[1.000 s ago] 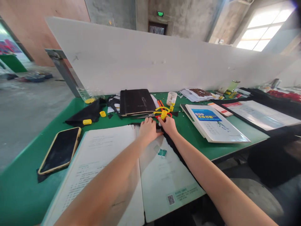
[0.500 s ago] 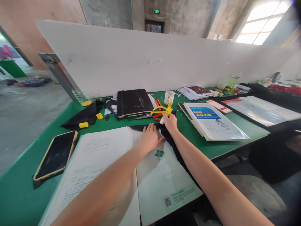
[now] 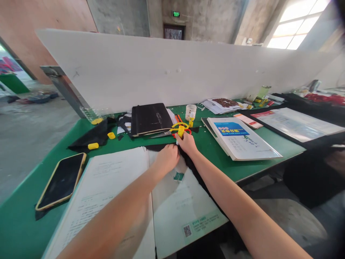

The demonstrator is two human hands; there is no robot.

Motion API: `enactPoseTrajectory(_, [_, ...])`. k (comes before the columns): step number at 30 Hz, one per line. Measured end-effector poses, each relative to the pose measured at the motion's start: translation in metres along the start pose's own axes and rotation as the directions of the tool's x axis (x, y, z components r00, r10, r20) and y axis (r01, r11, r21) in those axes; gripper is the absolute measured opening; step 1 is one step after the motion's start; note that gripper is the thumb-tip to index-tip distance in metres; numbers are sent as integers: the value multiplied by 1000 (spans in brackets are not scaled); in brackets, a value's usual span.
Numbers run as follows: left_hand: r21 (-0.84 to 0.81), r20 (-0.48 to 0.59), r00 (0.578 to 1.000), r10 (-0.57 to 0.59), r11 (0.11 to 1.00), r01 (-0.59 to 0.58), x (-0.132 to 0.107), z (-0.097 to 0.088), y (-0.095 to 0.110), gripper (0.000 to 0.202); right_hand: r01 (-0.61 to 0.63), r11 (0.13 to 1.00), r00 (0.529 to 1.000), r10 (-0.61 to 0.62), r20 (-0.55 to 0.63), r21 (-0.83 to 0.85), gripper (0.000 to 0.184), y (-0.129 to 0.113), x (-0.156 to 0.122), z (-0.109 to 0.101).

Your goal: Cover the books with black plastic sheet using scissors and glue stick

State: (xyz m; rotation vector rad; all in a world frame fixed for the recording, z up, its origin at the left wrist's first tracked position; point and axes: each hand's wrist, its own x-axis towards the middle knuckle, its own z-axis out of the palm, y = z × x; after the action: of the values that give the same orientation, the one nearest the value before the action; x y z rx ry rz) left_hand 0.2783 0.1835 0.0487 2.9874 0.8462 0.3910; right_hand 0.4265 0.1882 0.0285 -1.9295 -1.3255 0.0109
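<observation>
My right hand [image 3: 188, 144] grips a yellow glue stick [image 3: 181, 130], its white end pointing down at the upper right corner of the open book's pale green cover [image 3: 185, 205]. Close beside it, my left hand [image 3: 167, 158] rests on the cover's top part with its fingers curled in; what they pinch, if anything, is hidden. Black cloth [image 3: 194, 167] shows along the right and top edges of the cover. Just beyond my right hand lie scissors [image 3: 161, 134] with yellow and red handles. The book's printed white page [image 3: 107, 187] lies to the left.
A phone [image 3: 61, 181] lies left of the book. Behind are a black-covered book [image 3: 152, 118], a cup [image 3: 191, 111], a second glue stick [image 3: 191, 120], yellow caps [image 3: 93, 146] and cloth scraps [image 3: 91, 135]. Stacked books [image 3: 242, 138] are at right; a white partition [image 3: 134, 72] stands behind.
My left hand's fingers, flat on the cover before, are now curled in near the right hand. The glue stick has come down and left, closer to the left hand. The view has shifted slightly.
</observation>
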Motion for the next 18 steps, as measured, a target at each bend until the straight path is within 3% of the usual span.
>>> enactPoseTrajectory(6, [14, -5, 996, 87, 996, -87, -3, -4, 6, 27, -18, 1000, 1000, 18, 0, 8, 29, 5, 3, 2])
enactPoseTrajectory(13, [93, 8, 999, 47, 995, -47, -3, -4, 20, 28, 57, 997, 998, -59, 33, 45, 26, 3, 0, 0])
enactPoseTrajectory(18, [63, 28, 999, 40, 997, -42, -6, -5, 21, 27, 85, 992, 994, -91, 64, 90, 29, 3, -1, -1])
